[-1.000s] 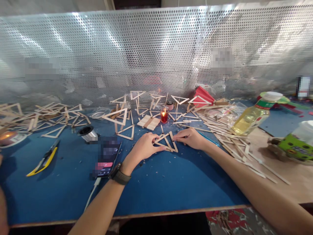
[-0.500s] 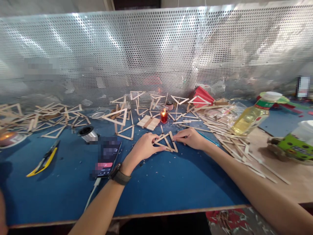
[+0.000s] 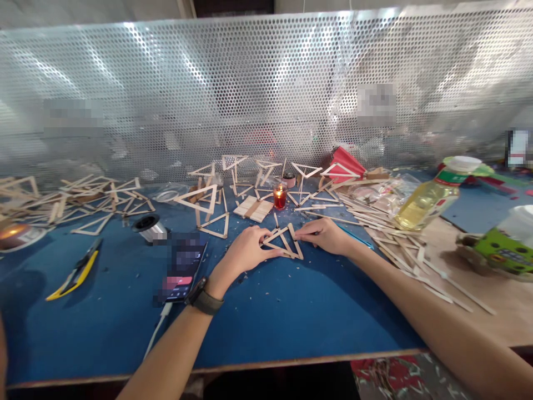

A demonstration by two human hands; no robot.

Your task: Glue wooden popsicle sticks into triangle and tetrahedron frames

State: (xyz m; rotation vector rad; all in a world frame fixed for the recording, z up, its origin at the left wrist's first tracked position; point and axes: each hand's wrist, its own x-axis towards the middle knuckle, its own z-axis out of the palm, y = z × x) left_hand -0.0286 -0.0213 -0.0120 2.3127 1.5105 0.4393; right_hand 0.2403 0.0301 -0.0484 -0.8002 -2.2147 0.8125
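Note:
A small frame of wooden sticks (image 3: 285, 242), joined in triangles, rests on the blue table between my hands. My left hand (image 3: 249, 248) grips its left corner between thumb and fingers. At the frame's upper right side, my right hand (image 3: 322, 235) pinches a stick of it; its fingertips hide the exact contact. Just behind the frame, a lit candle in a red glass (image 3: 280, 196) burns. Left of the candle lies a flat bundle of sticks (image 3: 253, 209). A teal pen-like tool (image 3: 356, 236) lies partly behind my right wrist.
Behind stand several triangular stick frames (image 3: 206, 200). At left are a wire spool (image 3: 150, 228), a phone (image 3: 187, 266) with a cable and a yellow cutter (image 3: 79, 278). Loose sticks (image 3: 410, 250), an oil bottle (image 3: 435, 194) and a green container (image 3: 508, 241) occupy the right.

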